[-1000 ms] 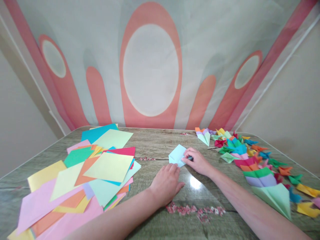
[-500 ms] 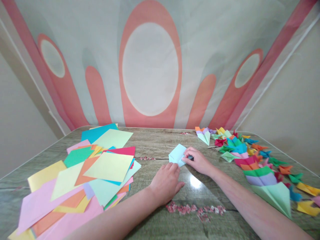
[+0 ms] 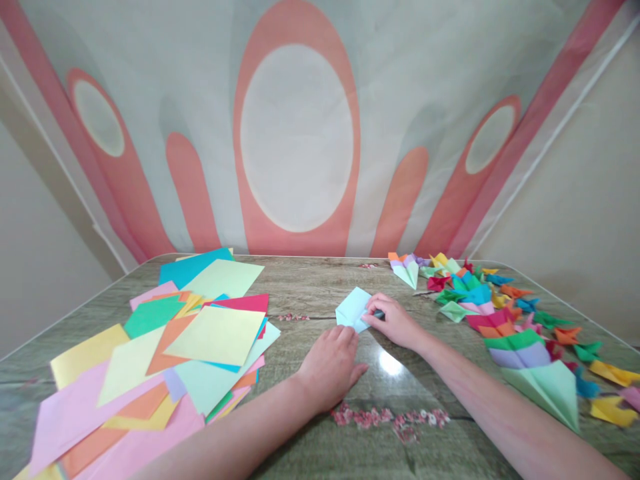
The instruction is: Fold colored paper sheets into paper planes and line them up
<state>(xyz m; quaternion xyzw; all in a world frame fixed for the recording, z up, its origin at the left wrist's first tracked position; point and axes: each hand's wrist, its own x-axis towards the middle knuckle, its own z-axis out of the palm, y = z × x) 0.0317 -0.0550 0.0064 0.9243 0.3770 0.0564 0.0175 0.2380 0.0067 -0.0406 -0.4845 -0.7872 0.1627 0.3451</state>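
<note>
A light blue folded sheet of paper (image 3: 352, 309) lies on the table in front of me. Its outline is many-sided, and creases show on top. My left hand (image 3: 332, 368) rests palm down on the tabletop, thumb apart, fingertips on the paper's near edge. At the paper's right side, my right hand (image 3: 395, 321) has thumb and index finger pinched on the edge. A small dark patch shows beneath the right fingers; I cannot tell what it is. Both hands partly cover the paper's near right part.
Loose sheets of coloured paper (image 3: 220, 333) spread over the left side of the wood-patterned table (image 3: 310, 287). On the right lie several folded paper planes (image 3: 545, 387) in an overlapping row and many small folded paper figures (image 3: 567, 335). A printed backdrop (image 3: 300, 243) stands behind.
The whole view has shifted slightly. Both hands keep almost the same place on the light blue paper, and no fold visibly changes.
</note>
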